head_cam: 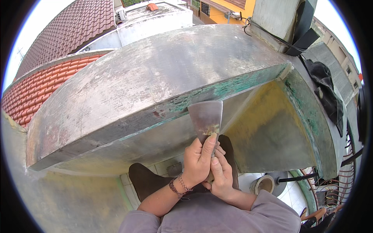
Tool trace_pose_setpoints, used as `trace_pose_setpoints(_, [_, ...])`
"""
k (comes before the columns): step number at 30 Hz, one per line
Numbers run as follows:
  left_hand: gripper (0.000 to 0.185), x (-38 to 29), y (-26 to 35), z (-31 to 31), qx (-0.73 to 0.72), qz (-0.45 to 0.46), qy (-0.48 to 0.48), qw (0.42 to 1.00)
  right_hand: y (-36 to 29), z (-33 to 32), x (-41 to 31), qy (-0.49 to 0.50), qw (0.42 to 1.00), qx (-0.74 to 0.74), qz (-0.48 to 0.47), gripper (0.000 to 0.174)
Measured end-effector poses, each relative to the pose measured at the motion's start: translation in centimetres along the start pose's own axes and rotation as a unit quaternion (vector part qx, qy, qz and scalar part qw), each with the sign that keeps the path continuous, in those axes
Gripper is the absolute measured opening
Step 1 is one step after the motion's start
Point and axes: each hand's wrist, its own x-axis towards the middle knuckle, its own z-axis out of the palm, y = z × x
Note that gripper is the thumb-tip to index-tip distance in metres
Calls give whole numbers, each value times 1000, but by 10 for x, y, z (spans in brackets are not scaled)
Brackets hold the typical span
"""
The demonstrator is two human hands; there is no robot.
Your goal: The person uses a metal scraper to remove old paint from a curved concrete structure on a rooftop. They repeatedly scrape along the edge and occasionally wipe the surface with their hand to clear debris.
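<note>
Both hands grip one broad-bladed metal scraper [206, 116], its flared blade pointing away from me. My left hand [196, 163], with braided bracelets at the wrist, has its thumb along the lower blade. Just to the right, my right hand [222, 174] closes around the handle, which is mostly hidden by the fingers. The blade's wide edge overlaps the front face of a concrete parapet [163, 70] in this view; whether it touches cannot be told. Worn green paint [233, 87] and a dark reddish patch mark that face.
A pillar [271, 20] with black cables stands on the parapet at the upper right. Black cloth [326, 90] drapes over the right-hand wall. On the tiled floor is a round container [262, 184]. Tiled roofs [70, 26] lie beyond the parapet.
</note>
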Motion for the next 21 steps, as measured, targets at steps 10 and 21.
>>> trace_pose_setpoints(10, [28,-1,1,2,-32,-4,6,999,0,-2,-2,-20,999,-36,1,50])
trace_pose_setpoints(21, [28,3,10,2,-35,-3,5,999,-10,1,2,-23,999,12,28,47])
